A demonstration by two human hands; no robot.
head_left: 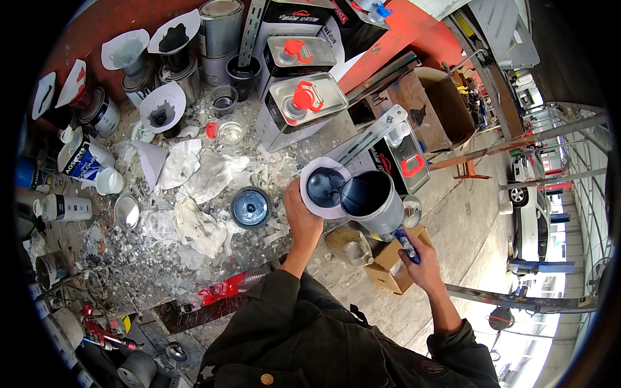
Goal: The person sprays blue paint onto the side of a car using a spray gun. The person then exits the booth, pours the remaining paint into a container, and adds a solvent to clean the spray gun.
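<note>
My left hand [304,216] is closed round a white paper strainer cone [309,203], with dark blue paint [325,185] inside it. Beside it on the right, a grey cup [386,216] tilts toward the cone, their rims close together or touching. Dark paint coats the cup's inside. My right hand [420,262] grips a blue handle [407,246] below the cup; whether this belongs to a spray gun I cannot tell. What is under the cone is hidden. Left of my left hand, a round container of blue paint [251,207] stands on the paint-spattered bench [259,246].
Metal cans with red caps [304,100] stand at the back. A perforated metal strip [372,136] lies just beyond the cone. Crumpled white cloths [197,223] and used paper strainers [162,113] occupy the left. A cardboard box [390,265] sits on the floor at right.
</note>
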